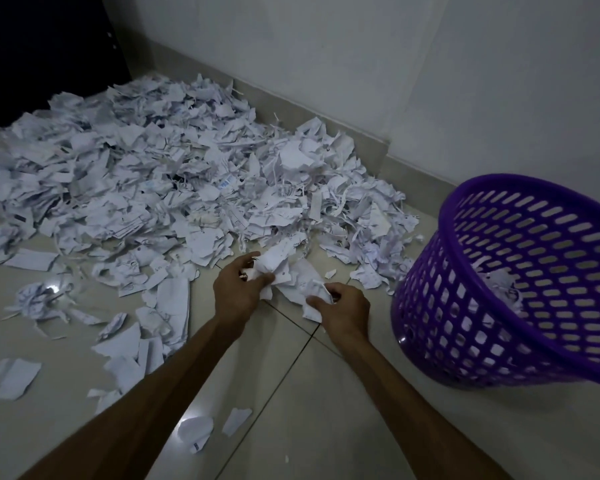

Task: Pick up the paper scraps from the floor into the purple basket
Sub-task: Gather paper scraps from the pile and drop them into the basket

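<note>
Early stage: few scraps inside purple basket [520, 282], big scrap pile [160, 174] on floor [309, 393] left. Left hand [236, 292], right hand [343, 308] clutching crumpled scraps [291, 275] beside basket.

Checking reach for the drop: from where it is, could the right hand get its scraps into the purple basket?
Probably yes. The right hand, gripping paper scraps, is beside the purple basket, whose open mouth faces up with nothing between them; it would need lifting over the rim.
</note>
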